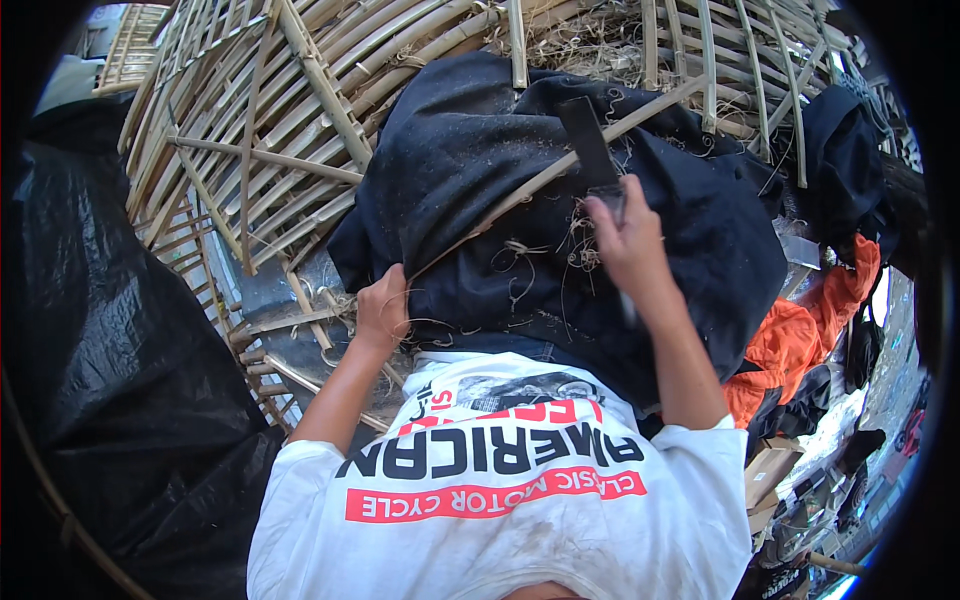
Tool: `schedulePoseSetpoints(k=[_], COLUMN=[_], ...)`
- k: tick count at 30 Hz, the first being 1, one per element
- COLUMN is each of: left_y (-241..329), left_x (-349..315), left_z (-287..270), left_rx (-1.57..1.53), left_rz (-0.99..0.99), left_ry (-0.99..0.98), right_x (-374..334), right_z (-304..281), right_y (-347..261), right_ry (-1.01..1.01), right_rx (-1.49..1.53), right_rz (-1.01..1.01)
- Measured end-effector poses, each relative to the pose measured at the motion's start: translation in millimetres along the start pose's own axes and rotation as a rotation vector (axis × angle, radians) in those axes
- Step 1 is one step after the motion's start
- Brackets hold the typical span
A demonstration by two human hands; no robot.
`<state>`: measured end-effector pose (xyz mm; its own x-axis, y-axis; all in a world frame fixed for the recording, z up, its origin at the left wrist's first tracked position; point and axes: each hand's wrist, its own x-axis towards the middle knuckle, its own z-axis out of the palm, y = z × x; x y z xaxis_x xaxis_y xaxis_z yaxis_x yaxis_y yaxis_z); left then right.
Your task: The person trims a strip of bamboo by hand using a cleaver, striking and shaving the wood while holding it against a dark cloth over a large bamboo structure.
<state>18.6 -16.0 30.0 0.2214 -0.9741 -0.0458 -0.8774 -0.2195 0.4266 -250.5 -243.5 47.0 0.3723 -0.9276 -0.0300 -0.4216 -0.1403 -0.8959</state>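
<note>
A long, thin bamboo strip (540, 180) slants across the dark cloth (470, 120) over my lap, from lower left to upper right. My left hand (383, 308) is closed around its near end. In my right hand (636, 242) is a knife (588, 140) with a broad, dark, straight blade pointing away from me. The blade crosses the strip about two thirds of the way along; whether its edge bites into the bamboo cannot be made out. Most of the knife's handle is hidden by my fingers. Thin curled shavings (582, 245) lie on the cloth below the blade.
Split bamboo slats (300, 90) are piled at the far side and left, some jutting toward the cloth. Black plastic sheeting (100, 350) covers the left. An orange garment (800, 335) lies at my right, with a cardboard box (770, 468) below it.
</note>
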Motion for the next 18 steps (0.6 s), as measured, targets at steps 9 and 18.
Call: schedulePoseSetpoints(k=[9,18], left_y=[5,-13], left_x=[3,1], left_z=[-1,4], left_rx=[-0.023,-0.082], left_rz=[-0.026,0.055], left_ry=[-0.033,-0.118], right_x=[-5,-7], right_z=[13,21], right_y=[-23,-26], right_ry=[-0.400,-0.361], right_rx=[-0.089,-0.040], right_rz=[0.005,-0.011])
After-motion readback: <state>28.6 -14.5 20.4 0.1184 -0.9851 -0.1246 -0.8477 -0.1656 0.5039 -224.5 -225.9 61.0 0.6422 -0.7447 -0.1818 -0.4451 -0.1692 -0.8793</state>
